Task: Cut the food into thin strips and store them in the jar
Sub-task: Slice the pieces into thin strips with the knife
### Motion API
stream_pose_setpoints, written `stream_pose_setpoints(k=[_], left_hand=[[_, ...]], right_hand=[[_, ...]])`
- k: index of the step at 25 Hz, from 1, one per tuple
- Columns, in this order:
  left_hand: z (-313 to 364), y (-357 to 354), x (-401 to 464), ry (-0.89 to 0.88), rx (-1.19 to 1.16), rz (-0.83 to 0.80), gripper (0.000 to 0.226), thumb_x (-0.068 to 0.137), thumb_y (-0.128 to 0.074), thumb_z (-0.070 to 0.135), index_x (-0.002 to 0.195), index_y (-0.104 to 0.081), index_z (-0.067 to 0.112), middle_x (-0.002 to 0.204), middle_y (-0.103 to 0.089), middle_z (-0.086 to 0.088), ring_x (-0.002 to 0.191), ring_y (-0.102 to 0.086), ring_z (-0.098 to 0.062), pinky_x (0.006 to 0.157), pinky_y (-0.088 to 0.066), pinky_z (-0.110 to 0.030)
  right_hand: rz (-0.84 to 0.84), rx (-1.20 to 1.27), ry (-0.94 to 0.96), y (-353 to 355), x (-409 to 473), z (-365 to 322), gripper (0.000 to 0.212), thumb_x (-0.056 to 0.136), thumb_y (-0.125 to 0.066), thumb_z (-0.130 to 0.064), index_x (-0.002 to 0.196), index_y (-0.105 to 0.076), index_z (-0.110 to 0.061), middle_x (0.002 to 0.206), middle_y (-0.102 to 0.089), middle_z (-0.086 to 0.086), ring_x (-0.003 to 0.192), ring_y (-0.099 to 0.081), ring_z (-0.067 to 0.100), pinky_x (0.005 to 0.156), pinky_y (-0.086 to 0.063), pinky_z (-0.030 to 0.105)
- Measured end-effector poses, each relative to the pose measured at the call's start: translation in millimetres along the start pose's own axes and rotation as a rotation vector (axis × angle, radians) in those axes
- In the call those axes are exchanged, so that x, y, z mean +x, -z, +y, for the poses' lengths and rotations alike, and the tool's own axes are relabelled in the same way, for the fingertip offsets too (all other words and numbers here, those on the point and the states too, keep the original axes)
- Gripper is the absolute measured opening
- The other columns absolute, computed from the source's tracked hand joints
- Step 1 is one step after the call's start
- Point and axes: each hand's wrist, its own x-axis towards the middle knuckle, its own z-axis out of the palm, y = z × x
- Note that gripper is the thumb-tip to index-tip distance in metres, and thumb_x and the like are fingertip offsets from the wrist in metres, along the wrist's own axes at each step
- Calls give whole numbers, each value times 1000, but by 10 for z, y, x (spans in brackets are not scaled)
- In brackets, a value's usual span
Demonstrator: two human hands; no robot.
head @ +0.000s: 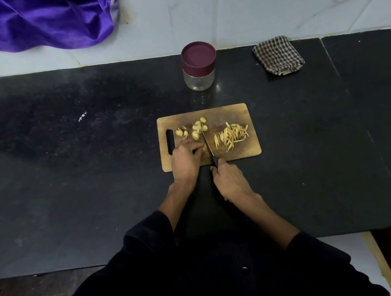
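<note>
Fingers [198, 150] of the left hand [185, 160] pinch a food piece [204, 149] touching the knife [208, 147], which the right hand [229, 180] grips; a slip could cut them.

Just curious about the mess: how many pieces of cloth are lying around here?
2. A shiny purple cloth lies bunched on the white surface at the far left; a folded checked cloth sits on the dark counter, right of the jar. More may lie outside the view.

The piece of food under the left hand [186, 160] is almost wholly hidden by its fingers, so its shape cannot be told. The right hand [229, 180] covers most of the knife [208, 146] handle, and the purple cloth [25, 21] runs off the top and left edges. What the pale chunks [195, 130] are is too small to tell.
</note>
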Motion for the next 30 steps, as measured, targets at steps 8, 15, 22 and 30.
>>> stream_pose_setpoints(k=[8, 15, 22, 30], left_hand=[[17, 3, -15, 11, -2, 10, 17, 83, -70, 13, 99, -74, 10, 100, -68, -1, 85, -60, -7, 76, -41, -12], [5, 7, -36, -25, 25, 3, 18, 84, -68, 11, 102, -73, 9, 102, -67, -4, 88, -61, -11, 79, -45, -18], [-4, -2, -48, -43, 68, -10, 22, 87, -63, 5, 106, -71, 10, 110, -65, -5, 95, -63, -16, 88, -51, -26], [8, 10, -42, -47, 55, -10, 22, 85, -63, 2, 105, -72, 9, 109, -66, -6, 96, -63, -16, 89, -49, -23]], right_hand=[[-45, -74, -54, 0, -209, 189, 27, 105, -38, -32, 115, -48, -8, 107, -62, 15, 96, -65, 32, 78, -55, 45], [2, 25, -47, 57, -143, 123, 27, 104, -38, -35, 112, -48, -11, 98, -65, 14, 85, -69, 34, 78, -57, 52], [-23, 9, -19, 40, -80, -2, 29, 104, -39, -34, 114, -50, -9, 97, -66, 16, 84, -69, 34, 77, -58, 52], [1, -1, 12, 43, -46, -33, 20, 104, -40, -34, 101, -46, -14, 96, -66, 16, 85, -69, 36, 76, -57, 52]])
